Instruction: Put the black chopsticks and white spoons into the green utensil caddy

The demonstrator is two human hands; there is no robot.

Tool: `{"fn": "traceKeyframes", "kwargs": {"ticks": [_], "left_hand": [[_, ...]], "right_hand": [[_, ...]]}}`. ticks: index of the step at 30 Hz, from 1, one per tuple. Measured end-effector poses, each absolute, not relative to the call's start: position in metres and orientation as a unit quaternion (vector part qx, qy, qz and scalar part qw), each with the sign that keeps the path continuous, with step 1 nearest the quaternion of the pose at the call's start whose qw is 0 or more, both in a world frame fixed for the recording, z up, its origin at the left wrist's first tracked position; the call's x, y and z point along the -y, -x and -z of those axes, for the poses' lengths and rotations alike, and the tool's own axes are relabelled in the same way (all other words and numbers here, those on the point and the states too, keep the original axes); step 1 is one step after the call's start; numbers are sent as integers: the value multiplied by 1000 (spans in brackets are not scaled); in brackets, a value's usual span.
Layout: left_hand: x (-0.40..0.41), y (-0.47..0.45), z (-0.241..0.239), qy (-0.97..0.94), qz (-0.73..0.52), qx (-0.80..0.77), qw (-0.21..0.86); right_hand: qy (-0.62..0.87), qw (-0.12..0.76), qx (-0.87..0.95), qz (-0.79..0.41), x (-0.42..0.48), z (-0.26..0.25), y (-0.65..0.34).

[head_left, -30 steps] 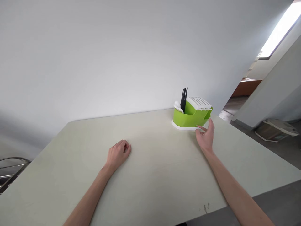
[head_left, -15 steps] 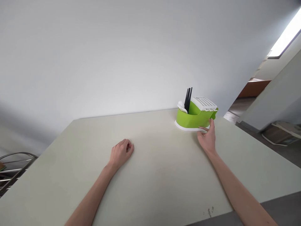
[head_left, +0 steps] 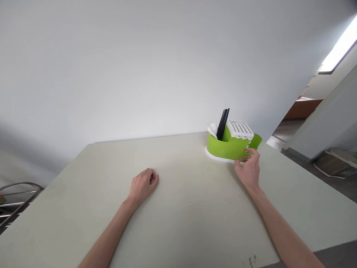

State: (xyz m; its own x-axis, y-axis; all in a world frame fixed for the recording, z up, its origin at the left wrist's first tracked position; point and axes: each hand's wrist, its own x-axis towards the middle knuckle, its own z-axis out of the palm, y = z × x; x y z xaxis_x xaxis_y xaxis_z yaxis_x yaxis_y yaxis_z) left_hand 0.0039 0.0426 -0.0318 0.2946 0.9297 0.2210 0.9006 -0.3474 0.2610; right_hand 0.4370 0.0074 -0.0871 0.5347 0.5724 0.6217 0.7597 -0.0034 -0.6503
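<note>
A green and white utensil holder (head_left: 224,147) stands at the back right of the table, on a white base. Black chopsticks (head_left: 222,124) and white spoons (head_left: 212,130) poke up from its left part, and a white slotted rack (head_left: 240,129) covers its right part. A green flap (head_left: 255,141) juts out at the right end. My right hand (head_left: 248,169) is bent round the holder's near right corner, thumb low by the base and fingers higher. Part of its grip is hidden. Loosely curled, my left hand (head_left: 143,185) rests on the table with nothing visible in it.
The pale table (head_left: 178,216) reaches back to a plain wall (head_left: 156,67). A metal rack (head_left: 21,201) stands beyond its left edge. On the floor at the right lies a dark, pale-edged object (head_left: 336,163). Dark marks (head_left: 251,260) show near the front edge.
The holder has turned slightly, its left end shifting left and nearer. The green flap sticks out further at the right. My right fingers have curled more; my left hand stays put.
</note>
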Motion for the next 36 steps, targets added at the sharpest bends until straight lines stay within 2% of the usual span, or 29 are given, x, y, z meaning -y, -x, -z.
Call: {"fn": "traceKeyframes", "kwargs": {"ticks": [3, 16, 36], "left_hand": [[-43, -4, 32, -803, -170, -569, 43], [-44, -1, 35, -807, -172, -564, 43], [-47, 0, 39, -803, -184, -566, 42]], "right_hand": [[712, 515, 463, 116, -5, 82, -432], [704, 524, 479, 17, 3, 72, -411], [548, 529, 648, -3, -18, 70, -310]]}}
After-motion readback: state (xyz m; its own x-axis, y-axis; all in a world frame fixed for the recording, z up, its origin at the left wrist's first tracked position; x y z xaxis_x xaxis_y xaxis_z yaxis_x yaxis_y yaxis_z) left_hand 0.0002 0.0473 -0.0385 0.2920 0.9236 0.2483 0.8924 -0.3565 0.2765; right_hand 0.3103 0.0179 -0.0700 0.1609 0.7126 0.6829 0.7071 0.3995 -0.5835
